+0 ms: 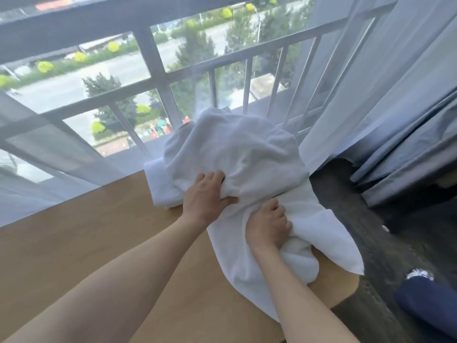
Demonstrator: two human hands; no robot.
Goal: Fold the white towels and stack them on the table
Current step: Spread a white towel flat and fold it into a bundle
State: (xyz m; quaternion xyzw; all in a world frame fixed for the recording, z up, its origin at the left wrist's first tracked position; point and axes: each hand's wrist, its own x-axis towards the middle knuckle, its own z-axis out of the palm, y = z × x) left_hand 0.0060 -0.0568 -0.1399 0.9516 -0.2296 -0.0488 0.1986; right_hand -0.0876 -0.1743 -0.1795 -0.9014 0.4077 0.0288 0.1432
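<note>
My left hand [206, 198] grips a bunched fold of the white towel [237, 154], fingers curled into the soft cloth and thumb pressed against its underside. The towel billows up from that pinch into a rounded, crumpled mound, its terry surface matte and finely creased, rising toward the far window railing [247, 68]. My right hand [268, 225], just near and right of the left, is curled tight over another gathered part of white cloth, knuckles up. Below it the fabric lies flatter and smoother, spreading across the right end of the table [74, 243] and hanging over its near right edge in a pointed flap. Whether this lower cloth is the same towel or a second one I cannot tell. Behind my left hand, at the table's far edge, sits a folded towel [158, 184], a squarish block partly hidden by the mound. The tabletop is smooth, pale wood. Sheer curtains [371, 95] hang to the right, above dark floor [366, 219].
</note>
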